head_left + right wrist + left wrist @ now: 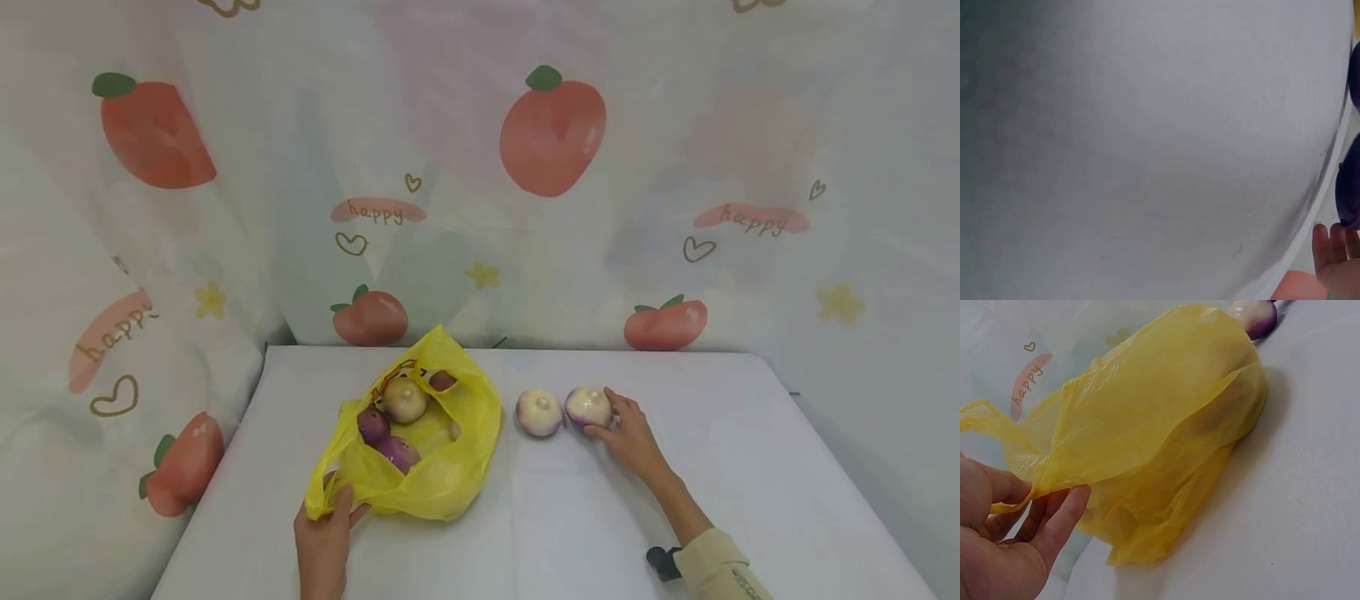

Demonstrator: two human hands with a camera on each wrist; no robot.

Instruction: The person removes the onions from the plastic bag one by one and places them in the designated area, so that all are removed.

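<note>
My left hand pinches the near-left edge of a yellow plastic bag, thumb against fingers, as the left wrist view also shows. The bag stands with its mouth spread. Inside lie a pale round onion, two purple onions, one of them lower, and a reddish-brown item partly behind a fold. Right of the bag sits a white-and-purple onion. Just beside it, my right hand holds a second white-and-purple onion from its right side, thumb in front and fingers behind.
Everything stands on a white-covered table. Its far edge meets a hanging cloth printed with red fruit, and more cloth hangs at the left. A dark object shows at the right wrist, by the cream sleeve.
</note>
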